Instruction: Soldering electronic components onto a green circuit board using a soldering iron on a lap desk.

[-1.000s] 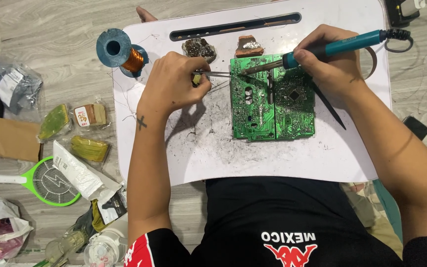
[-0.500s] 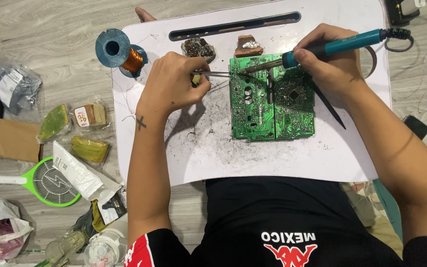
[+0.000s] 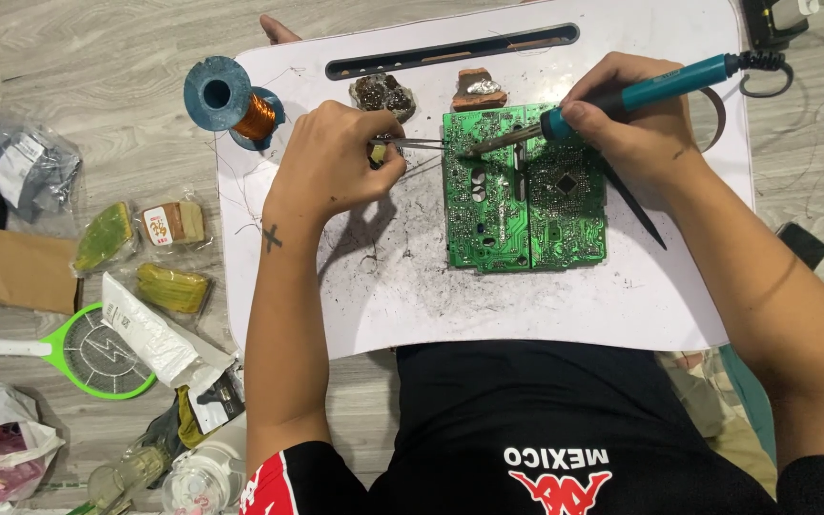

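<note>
A green circuit board [image 3: 525,205] lies on a white lap table [image 3: 431,286] smeared with dark grime. My left hand [image 3: 336,162] pinches metal tweezers [image 3: 422,144] whose tips reach the board's upper left corner. My right hand [image 3: 631,119] grips a teal-handled soldering iron [image 3: 622,95]; its metal tip touches the board near the same corner, close to the tweezer tips. A thin black tool [image 3: 633,205] sticks out below my right hand, over the board's right edge.
A blue spool of copper wire [image 3: 231,100] stands at the table's upper left. Two small dirty lumps [image 3: 383,93] [image 3: 477,89] sit above the board. On the floor to the left lie plastic packets [image 3: 169,286], a green racket-shaped swatter [image 3: 88,348], a white tube [image 3: 150,329] and bags.
</note>
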